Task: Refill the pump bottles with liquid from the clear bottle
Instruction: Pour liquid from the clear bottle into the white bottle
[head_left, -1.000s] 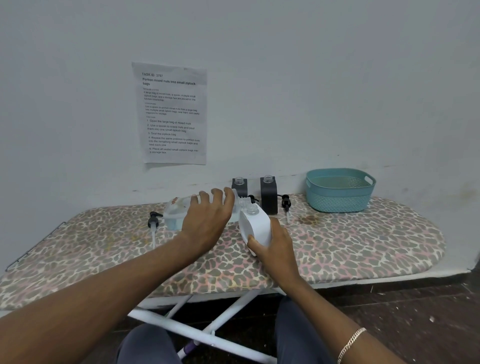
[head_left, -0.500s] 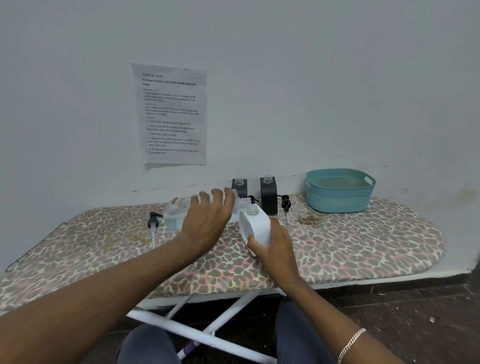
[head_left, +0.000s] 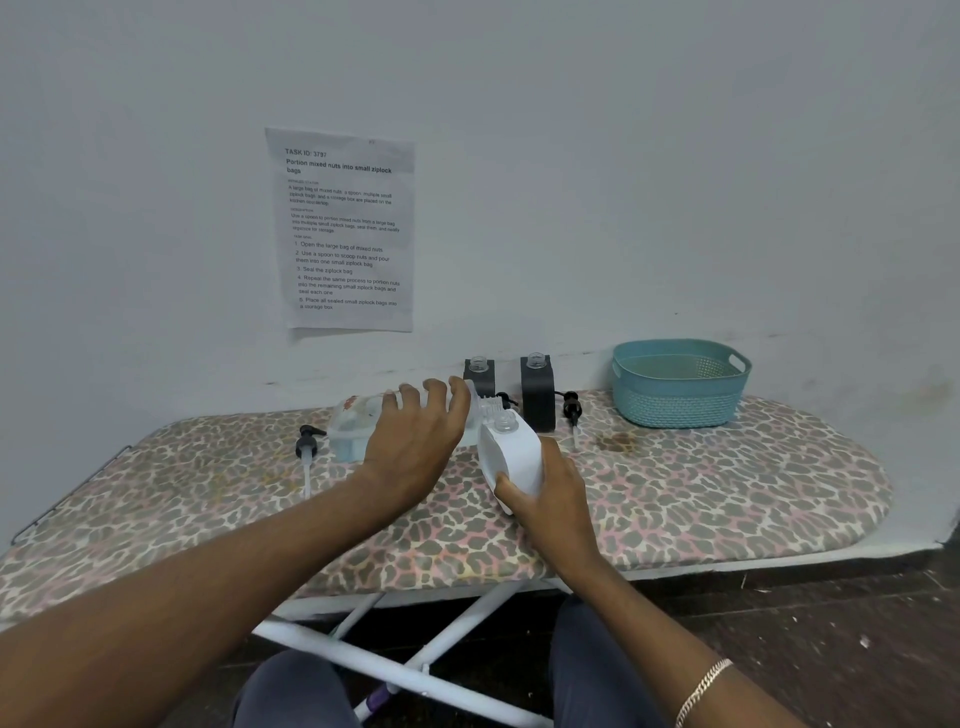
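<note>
A leopard-print ironing board (head_left: 727, 499) runs along the wall, its right half and near edge mostly bare. A printed sheet (head_left: 345, 231) on the wall reads "TASK ID: 3797, Portion mixed nuts into small ziplock bags". A teal basket (head_left: 678, 387) sits far right. The clear bottle (head_left: 353, 426) lies tipped at center-left under the left hand (head_left: 415, 447), which wraps it. The right hand (head_left: 550, 493) grips a white pump bottle (head_left: 511, 454), tilted, neck uncapped. Two black pump bottles (head_left: 537, 397) stand open by the wall; a loose pump head (head_left: 307, 447) lies left.
</note>
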